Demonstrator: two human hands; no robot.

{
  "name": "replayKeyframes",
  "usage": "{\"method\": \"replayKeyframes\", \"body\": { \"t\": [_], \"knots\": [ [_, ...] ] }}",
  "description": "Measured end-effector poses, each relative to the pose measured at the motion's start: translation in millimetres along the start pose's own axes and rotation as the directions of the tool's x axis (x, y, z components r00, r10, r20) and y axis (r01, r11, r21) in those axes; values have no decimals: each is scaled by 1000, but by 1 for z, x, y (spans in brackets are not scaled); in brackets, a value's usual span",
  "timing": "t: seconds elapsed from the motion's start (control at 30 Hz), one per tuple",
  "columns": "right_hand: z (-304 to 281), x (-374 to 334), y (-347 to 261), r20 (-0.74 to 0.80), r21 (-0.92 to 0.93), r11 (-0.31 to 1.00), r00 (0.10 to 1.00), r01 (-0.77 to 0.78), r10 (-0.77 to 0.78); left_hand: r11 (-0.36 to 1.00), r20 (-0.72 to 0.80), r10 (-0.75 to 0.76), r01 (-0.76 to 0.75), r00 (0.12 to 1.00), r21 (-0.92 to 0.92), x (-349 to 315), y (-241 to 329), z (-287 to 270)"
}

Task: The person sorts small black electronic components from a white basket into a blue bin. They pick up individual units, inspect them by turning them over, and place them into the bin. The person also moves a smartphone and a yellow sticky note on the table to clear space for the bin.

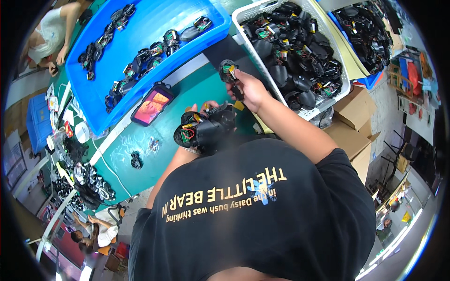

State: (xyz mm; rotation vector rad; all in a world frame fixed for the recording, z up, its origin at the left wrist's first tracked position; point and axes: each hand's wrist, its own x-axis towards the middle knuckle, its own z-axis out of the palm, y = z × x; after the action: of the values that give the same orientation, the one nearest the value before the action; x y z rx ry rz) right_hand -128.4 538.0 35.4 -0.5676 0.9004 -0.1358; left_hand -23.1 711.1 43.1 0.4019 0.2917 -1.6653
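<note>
My right hand (249, 89) pinches a rounded black plastic housing (227, 68) with a green circuit board and a yellow part showing inside. This piece is held over the table, beside the white basket. Close to my chest, my left hand (209, 107) is wrapped round several black plastic housings (201, 131), with red and green wires and yellow parts in their open sides. Those housings hide most of the left hand; a few fingertips show behind them.
A large blue tray (164, 18) holds rows of similar housings. At right stands a white basket (304, 112) heaped with more, next to cardboard boxes (351, 126). A phone (152, 105) with a lit screen leans by the tray. Small dark parts (136, 159) lie on the green table (117, 173).
</note>
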Motion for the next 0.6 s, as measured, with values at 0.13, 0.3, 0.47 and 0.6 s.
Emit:
{"method": "replayKeyframes", "body": {
  "t": [0.13,0.3,0.47,0.6],
  "knots": [
    [-3,4,14,31,9,1000,999,30,-30,1000,57,7,-5,998,-31,-1,3,-6],
    [-10,13,29,-74,-179,980,992,91,-106,999,4,35,-35,999,-9,-4,0,1],
    [-23,26,41,-216,-455,879,940,143,-264,998,13,39,-38,999,-50,-4,2,-5],
    [-26,23,43,-45,-656,632,815,412,-578,992,-2,46,-46,999,-119,-4,0,-10]
  ]
}}
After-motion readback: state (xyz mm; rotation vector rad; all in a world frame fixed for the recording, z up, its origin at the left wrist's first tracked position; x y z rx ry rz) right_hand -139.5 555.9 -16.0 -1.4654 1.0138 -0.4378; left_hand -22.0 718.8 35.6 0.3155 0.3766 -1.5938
